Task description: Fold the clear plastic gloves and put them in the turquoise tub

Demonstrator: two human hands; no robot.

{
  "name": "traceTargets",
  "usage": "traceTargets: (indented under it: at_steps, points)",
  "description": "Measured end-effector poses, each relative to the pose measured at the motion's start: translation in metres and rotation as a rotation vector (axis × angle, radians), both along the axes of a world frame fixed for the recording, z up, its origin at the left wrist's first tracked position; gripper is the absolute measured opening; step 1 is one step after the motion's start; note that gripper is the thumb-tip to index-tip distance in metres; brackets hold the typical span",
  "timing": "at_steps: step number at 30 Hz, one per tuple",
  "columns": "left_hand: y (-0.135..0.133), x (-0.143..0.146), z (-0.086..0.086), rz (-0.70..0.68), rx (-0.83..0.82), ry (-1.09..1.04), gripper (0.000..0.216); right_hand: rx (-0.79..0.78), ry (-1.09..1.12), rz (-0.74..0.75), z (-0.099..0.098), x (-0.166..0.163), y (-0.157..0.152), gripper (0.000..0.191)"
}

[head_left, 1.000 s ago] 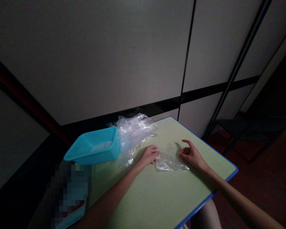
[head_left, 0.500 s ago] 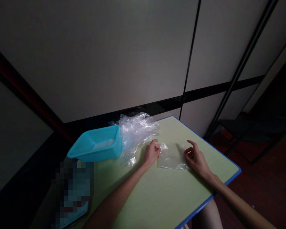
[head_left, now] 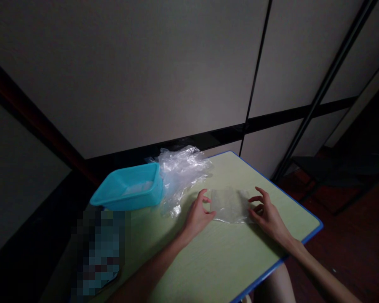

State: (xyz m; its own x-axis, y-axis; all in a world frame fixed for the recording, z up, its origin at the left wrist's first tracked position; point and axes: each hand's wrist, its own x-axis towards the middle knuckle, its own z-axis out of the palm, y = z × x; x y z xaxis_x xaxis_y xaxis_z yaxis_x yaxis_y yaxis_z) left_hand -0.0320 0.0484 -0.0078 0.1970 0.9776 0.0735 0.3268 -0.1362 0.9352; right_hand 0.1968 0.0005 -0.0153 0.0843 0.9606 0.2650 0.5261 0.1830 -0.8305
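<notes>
A small clear plastic bag lies flat on the table, its lower edge catching the light. My left hand is at the bag's left side, thumb and fingers apart, the thumb tip at the lower left corner. At the right side, my right hand has its fingers curved and spread, with the thumb at or just over the bag's right edge. Whether the fingertips press on the plastic is hard to make out. Behind my left hand lies a crumpled heap of clear plastic bags.
A turquoise plastic basin with something whitish inside stands at the table's left. The light green table has a blue edge. Pale panelled doors rise behind it. A blurred-out object lies at front left, and a dark chair stands at right.
My left hand has moved toward me and its fingers have spread. The bag's upper left corner, raised before, now lies flatter. My right hand stays at the right edge, its fingers a little wider.
</notes>
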Motion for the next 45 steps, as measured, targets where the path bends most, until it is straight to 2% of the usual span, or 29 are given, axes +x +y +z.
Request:
traceTargets:
  at_steps: [10, 22, 34, 45]
  points:
    - [-0.011, 0.002, -0.002, -0.006, -0.044, -0.072, 0.068, 0.005, 0.065, 0.005, -0.001, -0.002, -0.018, 0.060]
    - [-0.011, 0.003, -0.007, -0.019, -0.081, -0.081, 0.066, -0.007, -0.012, -0.007, 0.000, -0.004, -0.021, 0.059]
    - [-0.014, 0.003, -0.006, -0.030, -0.014, 0.081, 0.068, -0.006, -0.223, -0.003, -0.003, -0.009, -0.024, 0.059]
    - [-0.014, -0.010, -0.001, -0.078, 0.138, 0.281, 0.053, 0.036, -0.324, -0.020, -0.006, 0.005, -0.033, 0.055]
